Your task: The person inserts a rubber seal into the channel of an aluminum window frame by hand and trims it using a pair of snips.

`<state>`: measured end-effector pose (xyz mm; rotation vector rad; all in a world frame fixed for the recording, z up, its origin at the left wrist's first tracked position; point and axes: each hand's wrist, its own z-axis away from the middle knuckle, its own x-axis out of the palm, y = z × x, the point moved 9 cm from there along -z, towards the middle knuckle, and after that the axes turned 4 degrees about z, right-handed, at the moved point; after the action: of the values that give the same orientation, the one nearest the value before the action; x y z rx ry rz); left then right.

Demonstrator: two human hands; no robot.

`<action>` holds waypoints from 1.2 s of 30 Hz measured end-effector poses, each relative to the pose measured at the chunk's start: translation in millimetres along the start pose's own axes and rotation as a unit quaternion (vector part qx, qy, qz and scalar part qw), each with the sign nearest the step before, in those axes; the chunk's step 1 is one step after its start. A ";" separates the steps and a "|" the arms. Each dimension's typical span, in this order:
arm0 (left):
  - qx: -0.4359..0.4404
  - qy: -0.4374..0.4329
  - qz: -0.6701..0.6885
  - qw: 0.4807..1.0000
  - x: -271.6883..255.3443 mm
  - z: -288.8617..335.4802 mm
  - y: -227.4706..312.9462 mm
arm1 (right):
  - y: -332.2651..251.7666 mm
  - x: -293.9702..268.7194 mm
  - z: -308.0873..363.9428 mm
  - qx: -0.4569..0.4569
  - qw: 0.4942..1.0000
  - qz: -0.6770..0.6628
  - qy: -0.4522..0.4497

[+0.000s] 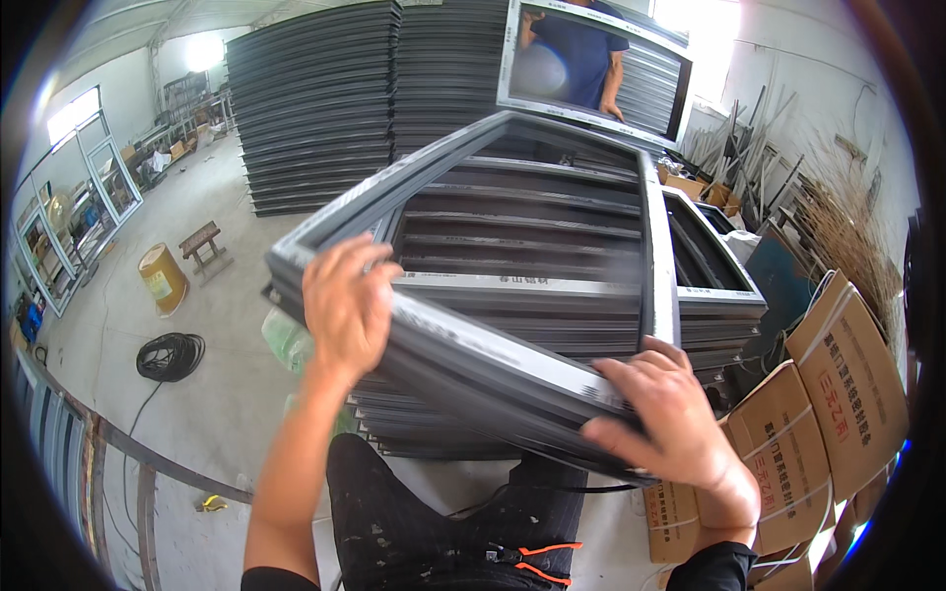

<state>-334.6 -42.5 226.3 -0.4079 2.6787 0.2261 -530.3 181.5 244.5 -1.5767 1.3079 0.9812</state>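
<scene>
a: where was the frame (493, 342)?
b: tilted over the stack of frames (409, 433); couldn't tell if they touched.
a: grip?
b: left hand (347, 307) grasped it near its left corner, right hand (670, 419) its near right corner.

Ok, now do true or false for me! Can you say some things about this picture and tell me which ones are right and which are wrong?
1. The left grip and right grip are on the same big frame. True.
2. The cardboard boxes are on the person's left. False: they are on the right.
3. A yellowish barrel stands near a small stool. True.
4. The coil of black cable lies on that stool. False: it lies on the floor.
5. A tall dark stack stands beyond the big frame. True.
6. The person's trousers are bright red. False: they are dark, with pale marks.
</scene>
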 end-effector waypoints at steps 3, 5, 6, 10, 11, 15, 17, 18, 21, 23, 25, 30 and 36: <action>-0.024 -0.019 0.024 0.999 10.5 -9.9 -94.3 | -52.5 15.4 -43.4 -0.107 0.994 0.004 0.010; -0.121 -0.071 -0.015 0.990 28.2 -14.4 -163.6 | -70.8 32.7 -85.6 -0.115 0.992 -0.036 -0.025; -0.146 -0.036 -0.111 0.982 25.1 -15.6 -187.8 | -78.3 37.6 -104.5 -0.113 0.991 -0.052 -0.042; -0.154 0.115 -0.002 0.981 35.5 -5.7 -127.6 | -48.1 50.9 -133.3 -0.125 0.987 -0.092 0.045; -0.214 0.128 0.057 0.967 22.6 10.0 -105.4 | -45.3 51.6 -133.0 -0.139 0.986 -0.071 0.063; -0.426 0.132 0.328 0.833 -8.5 126.9 -55.1 | -66.5 56.2 -138.6 -0.190 0.973 -0.046 0.119; -0.488 0.065 0.452 0.744 16.8 159.0 -25.3 | -63.2 54.3 -136.6 -0.181 0.975 -0.047 0.117; -0.521 0.023 0.515 0.680 32.6 168.1 -9.1 | -63.5 52.7 -134.5 -0.175 0.975 -0.038 0.130; -0.559 0.023 0.553 0.618 41.2 175.7 7.8 | -65.6 56.6 -113.1 -0.136 0.975 -0.026 0.173; -0.574 0.051 0.543 0.611 35.8 168.0 -7.0 | -73.8 58.5 -72.4 -0.176 0.952 -0.030 0.250; -0.573 0.063 0.551 0.603 43.8 154.7 -22.7 | -67.6 72.6 -27.2 -0.170 0.935 -0.121 0.288; -0.571 0.020 0.570 0.591 83.4 129.4 -50.4 | -72.0 167.5 3.9 -0.002 0.971 -0.214 0.111; -0.597 0.025 0.537 0.596 81.3 123.7 -65.0 | -73.6 190.7 12.7 0.042 0.936 -0.349 0.023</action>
<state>-337.6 -97.0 74.1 0.9682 1.9538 2.3458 -430.1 138.3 71.2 -1.8088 0.7000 0.4333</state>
